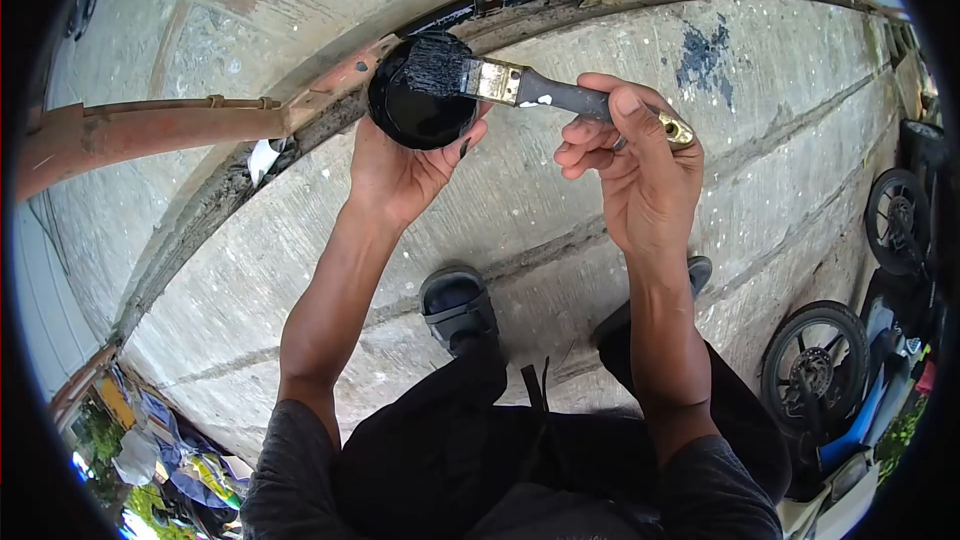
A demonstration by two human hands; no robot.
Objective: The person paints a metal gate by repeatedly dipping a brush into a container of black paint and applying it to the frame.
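My left hand [400, 175] is closed around a round container of black paint [425, 122] from below, its dark opening facing up at me. In my right hand [650, 155] is a paintbrush [560, 95], gripped by its dark handle between thumb and fingers. The brush points left, with its black-coated bristles over the container's mouth. Old paint marks the metal ferrule, and the handle's end is gold-coloured. A dark smear shows on a fingertip of my left hand.
Beyond the container runs a metal rail [335, 83], reddish here and black farther right. A reddish pipe [150, 140] joins it from the left. Dark paint stains [704, 58] mark the concrete. Motorcycle wheels [815, 360] stand at the right; assorted clutter [175, 455] lies lower left.
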